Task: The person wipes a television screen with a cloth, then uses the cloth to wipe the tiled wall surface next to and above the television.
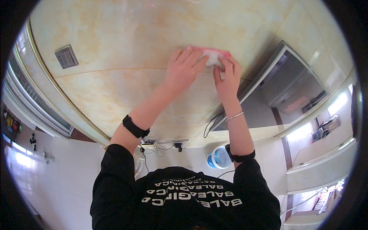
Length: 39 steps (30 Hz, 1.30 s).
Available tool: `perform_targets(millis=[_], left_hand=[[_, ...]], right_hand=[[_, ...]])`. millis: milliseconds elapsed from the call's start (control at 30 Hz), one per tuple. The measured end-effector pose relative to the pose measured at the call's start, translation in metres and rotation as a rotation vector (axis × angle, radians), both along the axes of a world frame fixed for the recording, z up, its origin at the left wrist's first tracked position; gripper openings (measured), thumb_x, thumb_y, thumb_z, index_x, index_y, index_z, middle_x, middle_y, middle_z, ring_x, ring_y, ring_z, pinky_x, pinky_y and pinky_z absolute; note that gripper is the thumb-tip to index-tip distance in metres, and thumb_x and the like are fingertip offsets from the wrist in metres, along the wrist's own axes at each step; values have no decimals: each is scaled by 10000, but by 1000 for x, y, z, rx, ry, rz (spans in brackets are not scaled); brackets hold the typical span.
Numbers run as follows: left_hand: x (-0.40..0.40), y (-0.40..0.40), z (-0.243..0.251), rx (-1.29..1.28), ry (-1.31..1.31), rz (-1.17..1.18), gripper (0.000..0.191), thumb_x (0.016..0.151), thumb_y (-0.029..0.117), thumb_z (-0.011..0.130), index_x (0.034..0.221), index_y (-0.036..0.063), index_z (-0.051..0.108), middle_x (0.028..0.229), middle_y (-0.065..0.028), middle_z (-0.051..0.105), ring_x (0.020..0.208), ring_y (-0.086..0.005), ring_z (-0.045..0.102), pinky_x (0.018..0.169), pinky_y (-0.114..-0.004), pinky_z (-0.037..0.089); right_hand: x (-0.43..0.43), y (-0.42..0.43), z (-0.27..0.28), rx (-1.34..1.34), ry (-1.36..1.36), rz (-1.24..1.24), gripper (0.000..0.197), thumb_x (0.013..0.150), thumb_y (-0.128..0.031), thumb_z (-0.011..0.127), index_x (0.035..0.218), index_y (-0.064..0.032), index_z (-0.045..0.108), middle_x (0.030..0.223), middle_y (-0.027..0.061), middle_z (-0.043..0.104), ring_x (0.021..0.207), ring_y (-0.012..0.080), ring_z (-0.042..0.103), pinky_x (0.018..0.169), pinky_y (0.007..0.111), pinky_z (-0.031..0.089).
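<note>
A white cloth with a pink edge (213,59) is bunched against the upper part of a glossy cream marbled wall (129,95). My left hand (184,67) lies over the cloth's left end, its back towards me and its fingers pointing up. At the other end, my right hand (228,74) pinches the cloth between thumb and fingers. Part of the cloth is hidden beneath both hands. Just right of my right forearm, a large flat-screen television (287,86) is mounted on the wall.
A wall switch (66,56) sits at the left, near a gold-edged door frame (64,99). Below are loose cables with a black power adapter (178,146). A white-and-blue bucket (211,159) stands on the pale floor (69,172), and a white stool or chair (139,165) is partly hidden.
</note>
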<state>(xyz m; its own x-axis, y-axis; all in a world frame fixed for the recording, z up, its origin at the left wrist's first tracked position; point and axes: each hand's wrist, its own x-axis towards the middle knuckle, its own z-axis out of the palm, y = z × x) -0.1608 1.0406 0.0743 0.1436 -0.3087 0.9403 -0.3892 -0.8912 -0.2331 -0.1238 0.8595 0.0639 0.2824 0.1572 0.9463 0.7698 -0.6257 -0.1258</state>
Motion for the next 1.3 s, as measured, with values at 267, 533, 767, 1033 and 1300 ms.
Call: perform_targets(millis=[267, 533, 767, 1033, 1300], left_hand=[[3, 35, 20, -93, -107, 11, 424, 713, 67, 709, 1112, 207, 673, 1099, 9, 637, 955, -205, 598, 793, -379, 427], [-33, 76, -57, -55, 142, 36, 448, 683, 62, 730, 1113, 176, 667, 1093, -46, 621, 982, -246, 599, 828, -395, 445], [-43, 88, -78, -34, 177, 101, 410, 673, 74, 731, 1072, 155, 676, 1088, -48, 611, 987, -246, 591, 857, -404, 442], [-40, 103, -55, -83, 54, 206, 316, 717, 48, 667, 1019, 141, 685, 1051, -66, 617, 982, -250, 588, 794, -401, 415], [-36, 117, 20, -194, -52, 160, 374, 688, -94, 610, 995, 105, 687, 1038, -87, 640, 996, -292, 587, 864, -399, 439]], right_hand=[[4, 46, 26, 52, -174, 36, 410, 726, 20, 693, 1108, -121, 646, 1124, 103, 556, 1058, 313, 530, 900, 417, 433], [-14, 67, -37, -83, -96, 147, 455, 649, 46, 651, 1071, -123, 640, 1072, 83, 558, 1028, 310, 542, 895, 424, 419], [-12, 85, -54, -132, -55, 152, 423, 622, 51, 623, 1021, -88, 605, 1033, 89, 565, 987, 315, 544, 870, 451, 421], [-25, 100, -20, -156, -94, 143, 460, 646, 30, 636, 1087, -94, 598, 1087, 68, 569, 1025, 295, 541, 861, 426, 433], [-25, 147, 31, 21, -166, 61, 509, 645, 83, 638, 1111, -113, 586, 1096, 43, 591, 995, 277, 558, 843, 388, 458]])
